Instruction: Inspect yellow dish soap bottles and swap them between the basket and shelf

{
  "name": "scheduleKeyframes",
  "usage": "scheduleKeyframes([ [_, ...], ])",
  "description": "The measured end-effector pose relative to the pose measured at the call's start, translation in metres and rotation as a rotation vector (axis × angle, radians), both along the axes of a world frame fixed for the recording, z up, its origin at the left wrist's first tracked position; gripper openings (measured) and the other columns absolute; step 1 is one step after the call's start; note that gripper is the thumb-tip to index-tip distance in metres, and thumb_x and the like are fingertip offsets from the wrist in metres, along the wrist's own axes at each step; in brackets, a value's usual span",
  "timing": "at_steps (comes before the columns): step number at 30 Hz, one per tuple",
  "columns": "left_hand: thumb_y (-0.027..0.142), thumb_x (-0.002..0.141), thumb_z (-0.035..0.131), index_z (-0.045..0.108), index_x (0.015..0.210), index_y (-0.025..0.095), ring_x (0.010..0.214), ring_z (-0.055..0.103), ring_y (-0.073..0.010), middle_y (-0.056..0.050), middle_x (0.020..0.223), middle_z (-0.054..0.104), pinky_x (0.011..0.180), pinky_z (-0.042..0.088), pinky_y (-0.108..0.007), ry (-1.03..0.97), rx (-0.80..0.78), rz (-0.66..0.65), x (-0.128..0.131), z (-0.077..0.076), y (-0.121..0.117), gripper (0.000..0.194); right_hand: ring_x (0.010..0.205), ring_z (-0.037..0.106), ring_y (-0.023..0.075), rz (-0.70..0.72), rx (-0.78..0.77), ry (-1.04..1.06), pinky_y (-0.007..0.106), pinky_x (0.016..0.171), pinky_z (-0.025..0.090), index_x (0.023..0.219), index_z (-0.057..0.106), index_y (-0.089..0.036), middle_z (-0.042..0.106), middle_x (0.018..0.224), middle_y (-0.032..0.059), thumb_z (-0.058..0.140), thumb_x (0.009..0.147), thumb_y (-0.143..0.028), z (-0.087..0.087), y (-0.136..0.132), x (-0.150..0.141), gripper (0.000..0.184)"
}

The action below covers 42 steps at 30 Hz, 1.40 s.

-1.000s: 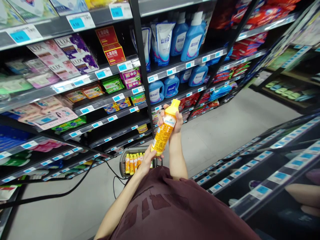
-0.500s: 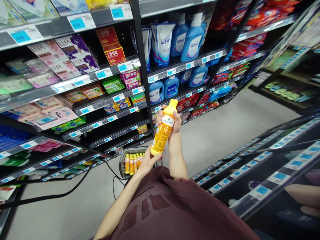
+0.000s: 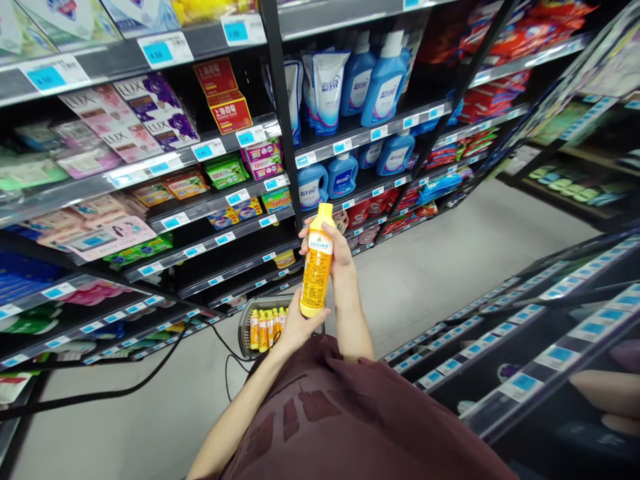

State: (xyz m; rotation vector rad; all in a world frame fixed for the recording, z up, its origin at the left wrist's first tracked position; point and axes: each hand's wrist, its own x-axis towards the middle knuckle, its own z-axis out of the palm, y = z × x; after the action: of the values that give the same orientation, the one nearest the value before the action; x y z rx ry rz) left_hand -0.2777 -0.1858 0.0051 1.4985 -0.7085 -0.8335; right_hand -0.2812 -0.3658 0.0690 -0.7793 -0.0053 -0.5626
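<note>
Both my hands hold one orange bottle (image 3: 316, 273) with a yellow cap and yellow base, standing nearly upright in front of me. My left hand (image 3: 301, 319) grips it at the base, thumb laid across the bottom. Higher up, my right hand (image 3: 340, 248) is wrapped round the neck and upper body, its fingertips showing on the far side. The side facing me carries a white band and dense small print. Below and to the left, a grey basket (image 3: 244, 327) on the floor holds several similar orange bottles (image 3: 263, 329), partly hidden by my left forearm.
Shelves with soap boxes (image 3: 155, 110), blue detergent bottles (image 3: 385, 80) and red bags (image 3: 493, 100) run along the left and ahead. Another shelf rack (image 3: 505, 327) stands close on my right. A black cable (image 3: 145, 380) crosses at lower left; grey floor (image 3: 425, 267) stretches ahead.
The bottle has turned from a rightward tilt to nearly upright, its cap end shifting left. My right hand has moved left with it; my left hand keeps its hold at the base.
</note>
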Motion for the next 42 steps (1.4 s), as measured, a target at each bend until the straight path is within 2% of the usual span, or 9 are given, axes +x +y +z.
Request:
scheduleKeyframes([
  [4,0.038,0.074,0.079,0.056,0.106,0.018,0.071,0.06,-0.0139,-0.001,0.087,0.065,0.067,0.047,-0.025,-0.08,-0.018,0.058,0.003,-0.001,0.001,0.044,0.059,0.066,0.0137,0.03,0.093,-0.008,0.026,0.057,0.057,0.105,0.06,-0.019,0.071,0.081,-0.0001,0.066,0.081,-0.045,0.0,0.0,0.001,0.035],
  [7,0.045,0.074,0.076,0.057,0.097,0.017,0.051,0.046,-0.0083,0.002,0.073,0.061,0.051,0.037,-0.022,0.038,-0.075,0.037,0.005,-0.002,0.003,0.042,0.068,0.069,0.0169,0.067,0.149,-0.023,0.031,0.063,0.06,0.11,0.059,-0.019,0.074,0.088,0.0035,0.061,0.083,-0.05,0.002,-0.002,0.0,0.042],
  [12,0.053,0.072,0.068,0.059,0.097,0.013,0.037,0.03,-0.0042,0.006,0.053,0.05,0.042,0.023,-0.021,0.525,-0.283,-0.238,-0.002,0.001,0.009,0.048,0.087,0.071,0.0217,0.112,0.278,-0.092,0.036,0.068,0.06,0.121,0.056,-0.024,0.073,0.106,0.0089,0.054,0.078,-0.07,-0.005,-0.003,0.005,0.063],
  [16,0.062,0.071,0.059,0.059,0.109,0.014,0.026,0.025,-0.0049,0.009,0.044,0.044,0.036,0.023,-0.021,0.886,-0.352,-0.5,-0.01,0.001,0.012,0.062,0.065,0.063,0.0134,0.085,0.422,-0.294,0.024,0.054,0.052,0.114,0.059,-0.03,0.069,0.084,0.0001,0.06,0.07,-0.076,-0.019,0.003,0.018,0.063],
  [20,0.065,0.067,0.059,0.059,0.102,0.015,0.024,0.028,-0.0062,0.008,0.042,0.045,0.034,0.023,-0.022,0.993,-0.381,-0.609,-0.015,-0.006,0.011,0.061,0.049,0.047,0.0085,0.237,0.435,-0.541,0.019,0.045,0.043,0.101,0.059,-0.026,0.055,0.064,-0.0067,0.067,0.071,-0.07,-0.025,0.007,0.026,0.054],
  [23,0.061,0.068,0.061,0.059,0.106,0.014,0.03,0.032,-0.0076,0.006,0.046,0.049,0.037,0.026,-0.023,0.983,-0.377,-0.572,-0.017,-0.009,0.009,0.061,0.042,0.036,0.0066,0.307,0.414,-0.583,0.019,0.043,0.04,0.098,0.057,-0.024,0.048,0.059,-0.0091,0.065,0.076,-0.062,-0.02,0.005,0.023,0.045],
  [26,0.059,0.071,0.061,0.057,0.117,0.012,0.038,0.038,-0.0097,0.003,0.053,0.054,0.04,0.029,-0.024,0.953,-0.332,-0.499,-0.018,-0.004,0.006,0.066,0.04,0.032,0.0063,0.245,0.357,-0.414,0.019,0.039,0.037,0.095,0.056,-0.024,0.045,0.056,-0.0096,0.065,0.076,-0.057,-0.009,0.001,0.013,0.039],
  [34,0.066,0.08,0.055,0.059,0.116,0.009,0.047,0.045,-0.0115,-0.002,0.062,0.059,0.047,0.033,-0.024,0.752,-0.258,-0.194,-0.013,0.008,-0.001,0.068,0.049,0.055,0.0112,-0.094,0.152,-0.049,0.025,0.049,0.051,0.091,0.056,-0.021,0.064,0.067,-0.0016,0.062,0.078,-0.05,0.009,-0.002,-0.003,0.033],
  [42,0.057,0.078,0.069,0.058,0.102,0.014,0.059,0.057,-0.0147,-0.008,0.081,0.07,0.053,0.043,-0.026,0.384,-0.198,-0.068,-0.005,-0.005,-0.001,0.051,0.051,0.06,0.0121,-0.053,0.19,-0.001,0.025,0.051,0.055,0.091,0.059,-0.02,0.066,0.068,-0.0011,0.067,0.077,-0.047,0.004,-0.004,0.001,0.032],
])
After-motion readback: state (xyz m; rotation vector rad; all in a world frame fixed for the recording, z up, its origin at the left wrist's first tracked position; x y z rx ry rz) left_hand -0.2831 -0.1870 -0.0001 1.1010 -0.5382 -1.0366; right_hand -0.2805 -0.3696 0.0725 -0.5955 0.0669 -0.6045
